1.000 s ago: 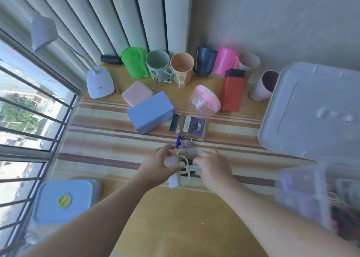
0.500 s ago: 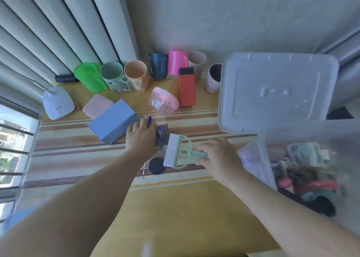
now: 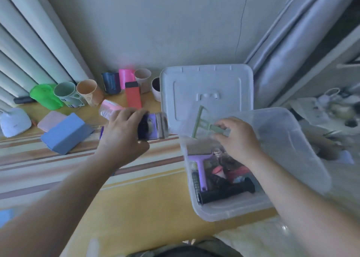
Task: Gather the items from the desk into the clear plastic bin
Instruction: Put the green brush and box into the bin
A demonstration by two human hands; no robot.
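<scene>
The clear plastic storage bin [image 3: 229,208] sits at the right end of the yellow striped desk [image 3: 136,204], already holding a purple squeegee [image 3: 200,165] and a black cylindrical item [image 3: 226,193]. The right hand [image 3: 238,137] pinches the handle of a pale green plastic brush [image 3: 202,122] over the bin's open top, while the left hand [image 3: 122,137] grips a small purple-labelled box [image 3: 153,126] above the desk just beside the bin. The white bin lid [image 3: 206,85] lies flat behind the bin, with a blue rectangular box [image 3: 64,134] and a row of coloured cups [image 3: 85,93] further left
</scene>
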